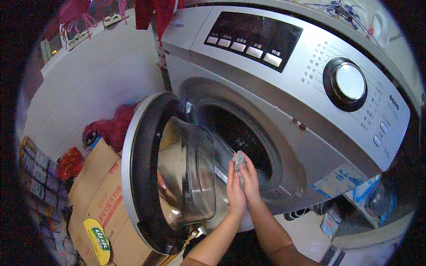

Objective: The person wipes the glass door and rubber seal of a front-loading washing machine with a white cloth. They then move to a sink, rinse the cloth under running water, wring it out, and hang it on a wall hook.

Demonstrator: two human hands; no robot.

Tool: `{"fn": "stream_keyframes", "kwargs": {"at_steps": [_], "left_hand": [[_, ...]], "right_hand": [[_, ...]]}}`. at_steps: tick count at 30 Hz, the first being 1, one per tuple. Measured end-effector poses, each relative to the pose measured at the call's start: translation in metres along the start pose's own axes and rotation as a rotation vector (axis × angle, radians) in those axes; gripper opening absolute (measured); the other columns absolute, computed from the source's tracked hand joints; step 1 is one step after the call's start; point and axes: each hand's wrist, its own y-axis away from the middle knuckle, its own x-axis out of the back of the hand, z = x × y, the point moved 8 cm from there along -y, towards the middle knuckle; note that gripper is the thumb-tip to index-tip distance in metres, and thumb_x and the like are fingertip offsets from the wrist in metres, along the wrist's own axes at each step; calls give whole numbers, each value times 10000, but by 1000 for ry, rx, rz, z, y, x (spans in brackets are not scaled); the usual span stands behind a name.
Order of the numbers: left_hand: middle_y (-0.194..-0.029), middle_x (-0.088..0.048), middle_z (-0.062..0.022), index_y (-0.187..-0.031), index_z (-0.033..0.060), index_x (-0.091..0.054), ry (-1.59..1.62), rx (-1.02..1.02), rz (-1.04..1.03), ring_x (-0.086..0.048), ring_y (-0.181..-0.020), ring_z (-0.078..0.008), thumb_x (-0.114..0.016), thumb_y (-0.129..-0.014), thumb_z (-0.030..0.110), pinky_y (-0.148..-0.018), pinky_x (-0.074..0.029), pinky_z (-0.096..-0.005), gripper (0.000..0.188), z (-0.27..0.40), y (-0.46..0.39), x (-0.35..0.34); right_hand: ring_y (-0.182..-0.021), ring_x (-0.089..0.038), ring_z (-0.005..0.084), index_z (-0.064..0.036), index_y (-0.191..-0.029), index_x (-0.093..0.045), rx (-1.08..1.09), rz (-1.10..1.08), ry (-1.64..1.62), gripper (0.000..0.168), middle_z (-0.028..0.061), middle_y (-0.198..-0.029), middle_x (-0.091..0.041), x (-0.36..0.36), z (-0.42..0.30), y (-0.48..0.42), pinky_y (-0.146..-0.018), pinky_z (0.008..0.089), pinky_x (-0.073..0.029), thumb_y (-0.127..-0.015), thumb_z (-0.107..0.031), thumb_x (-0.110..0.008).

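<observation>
In the head view, my left hand [235, 191] and my right hand [249, 181] are pressed together around a crumpled light-grey cloth [238, 159], which shows above and between the fingers. Both hands are in front of the opening of a silver front-loading washing machine [293, 163]. Its round glass door [189, 173] is swung out to the left of my hands. The dark drum [243, 136] lies behind the fingertips; what is inside it is hard to make out. A control panel with a round dial [350, 81] spans the machine's top front.
A cardboard box [100, 186] stands left of the door, with dark red fabric [116, 123] and a red bag [70, 163] behind it. Stacked packs [40, 176] stand at far left. Cables [342, 11] lie on the machine's top. A shelf [359, 209] is at lower right.
</observation>
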Motion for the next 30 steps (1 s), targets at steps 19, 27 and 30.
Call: {"fn": "stream_keyframes", "kwargs": {"at_steps": [19,27,30], "left_hand": [[-1350,-328,-193,-1307,-62,-276,-689,-554,61,-253,-1280,-344,-515,-827,220,-1059,-165,-432,606,174,61,-58],[-1317,-386,-205,-1266,-24,-384,-1343,-670,17,-270,-1269,-413,-539,-786,159,-1047,-192,-481,536,330,63,-68],[-1353,-346,-207,-1334,-33,-287,-1383,-443,139,-268,-1286,-362,-510,-795,117,-1055,-201,-431,602,343,21,-56]], "right_hand": [[-1089,-474,169,-10,-1235,-427,-130,-170,-19,410,85,-1203,-492,-110,-113,-28,-935,296,-368,-840,-11,-535],[-1123,-477,189,7,-1187,-496,284,-141,240,397,109,-1182,-528,-191,-184,-90,-967,298,-342,-791,30,-508],[-1129,-482,198,-25,-1176,-517,194,-118,303,377,102,-1192,-532,-201,-150,-125,-972,295,-337,-801,12,-495]]}}
